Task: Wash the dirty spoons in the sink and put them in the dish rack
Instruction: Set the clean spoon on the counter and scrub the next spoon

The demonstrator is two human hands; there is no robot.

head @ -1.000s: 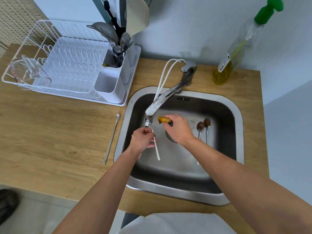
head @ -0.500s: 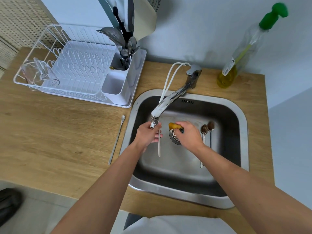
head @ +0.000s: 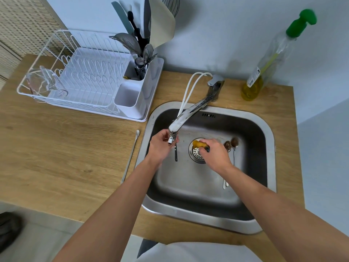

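My left hand (head: 160, 146) grips a spoon (head: 175, 153) right under the faucet spout (head: 174, 129); only the handle shows, hanging down below the fingers. My right hand (head: 214, 153) is closed on a yellow sponge (head: 198, 143) over the drain (head: 196, 155). Two dirty spoons (head: 231, 146) with brown bowls lie side by side at the right of the steel sink (head: 268, 148). Another long spoon (head: 130, 157) lies on the wooden counter just left of the sink. The white dish rack (head: 83, 86) stands at the back left.
The rack's cutlery holder (head: 139, 72) is packed with utensils, and a clear measuring cup (head: 45, 84) lies at the rack's left end. A soap bottle (head: 264, 69) with a green pump stands behind the sink at the right. White hoses (head: 187, 91) loop over the faucet.
My left hand has lifted the spoon closer under the spout, so its handle now hangs straight down. My right hand with the sponge stays over the drain. The view has shifted slightly.
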